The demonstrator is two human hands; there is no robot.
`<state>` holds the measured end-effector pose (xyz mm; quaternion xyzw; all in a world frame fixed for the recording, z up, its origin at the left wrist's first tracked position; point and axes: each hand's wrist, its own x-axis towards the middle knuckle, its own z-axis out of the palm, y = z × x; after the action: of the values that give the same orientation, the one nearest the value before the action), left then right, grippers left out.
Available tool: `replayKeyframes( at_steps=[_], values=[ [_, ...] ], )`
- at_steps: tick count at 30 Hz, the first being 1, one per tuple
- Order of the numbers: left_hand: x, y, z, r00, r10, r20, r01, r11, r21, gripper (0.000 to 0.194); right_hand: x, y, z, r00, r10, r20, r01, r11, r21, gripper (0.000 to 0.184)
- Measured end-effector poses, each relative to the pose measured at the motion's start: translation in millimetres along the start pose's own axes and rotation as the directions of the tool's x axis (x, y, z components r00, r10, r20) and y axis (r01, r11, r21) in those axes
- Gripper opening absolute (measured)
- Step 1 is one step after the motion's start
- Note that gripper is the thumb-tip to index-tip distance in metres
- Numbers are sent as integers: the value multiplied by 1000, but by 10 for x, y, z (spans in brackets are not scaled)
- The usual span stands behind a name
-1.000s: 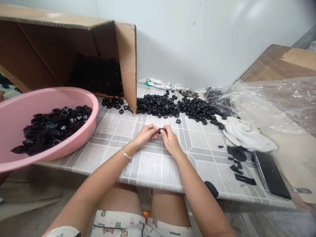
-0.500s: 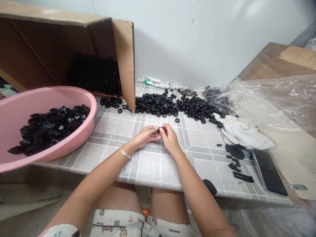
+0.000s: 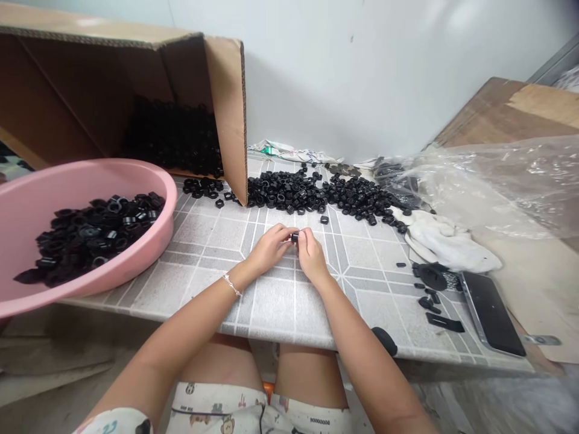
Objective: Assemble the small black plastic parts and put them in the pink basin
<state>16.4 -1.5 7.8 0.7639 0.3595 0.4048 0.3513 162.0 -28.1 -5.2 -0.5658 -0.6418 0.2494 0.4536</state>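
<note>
Over the near middle of the grey-and-white checked tabletop (image 3: 271, 301), the right hand (image 3: 313, 256) pinches a small, black, shiny short-cylinder piece (image 3: 295, 237), a pale glint across its side; the left hand's (image 3: 269, 248) fingertips meet its left end, though I can't tell whether they grip. Beyond lies a heap of black ring-shaped pieces (image 3: 284, 193); at left, a pink plastic tub (image 3: 156, 226) holds more.
</note>
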Motion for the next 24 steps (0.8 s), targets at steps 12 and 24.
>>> replayKeyframes(
  at_steps=[12,24],
  values=[
    [34,50,9,884,-425,196,456,686,-567,47,-15,37,4,999,-52,14,51,998,23,25],
    [6,-3,63,953,-300,44,290,858,-424,29,13,27,-40,997,-26,77,33,994,-100,26]
  ],
)
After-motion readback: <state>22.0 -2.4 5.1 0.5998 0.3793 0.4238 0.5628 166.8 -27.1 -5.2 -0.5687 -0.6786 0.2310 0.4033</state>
